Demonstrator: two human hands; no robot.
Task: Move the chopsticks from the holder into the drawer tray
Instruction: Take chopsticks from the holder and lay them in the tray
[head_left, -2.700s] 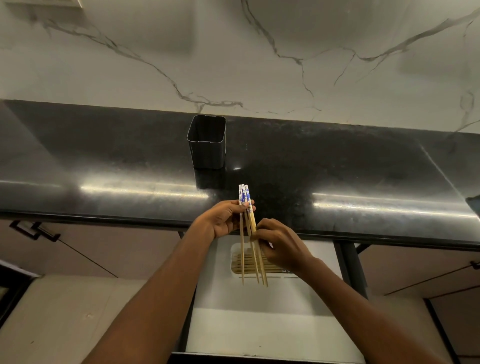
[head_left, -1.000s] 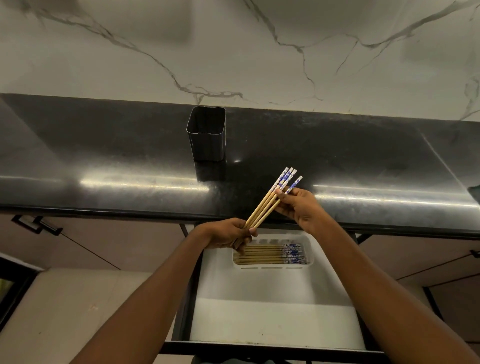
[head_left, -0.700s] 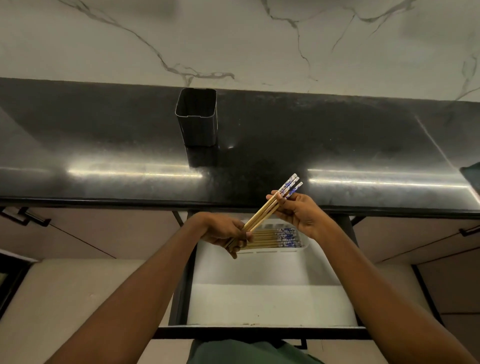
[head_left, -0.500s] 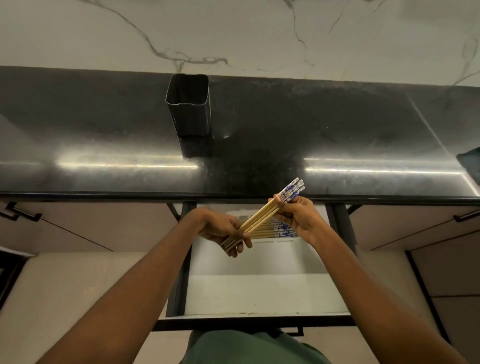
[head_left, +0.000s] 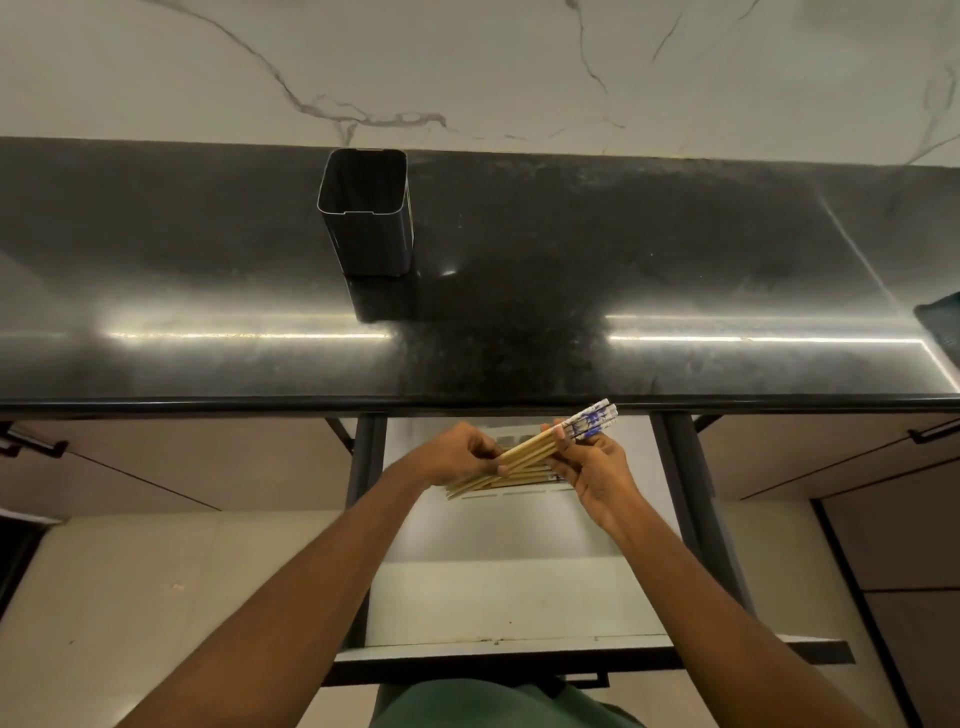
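Now we hold a bundle of chopsticks (head_left: 530, 449) over the open drawer (head_left: 509, 597), just below the front edge of the dark table (head_left: 623, 260). Our left hand (head_left: 457, 452) pinches the plain wooden part, fingers curled around it. Our right hand (head_left: 592, 467) grips near the blue-and-white patterned ends, which tilt up to the right. Beneath the bundle, more chopsticks (head_left: 519, 477) lie in the white tray (head_left: 519, 497), mostly hidden by our hands. The dark square holder (head_left: 366, 228) stands upright on the table, well apart.
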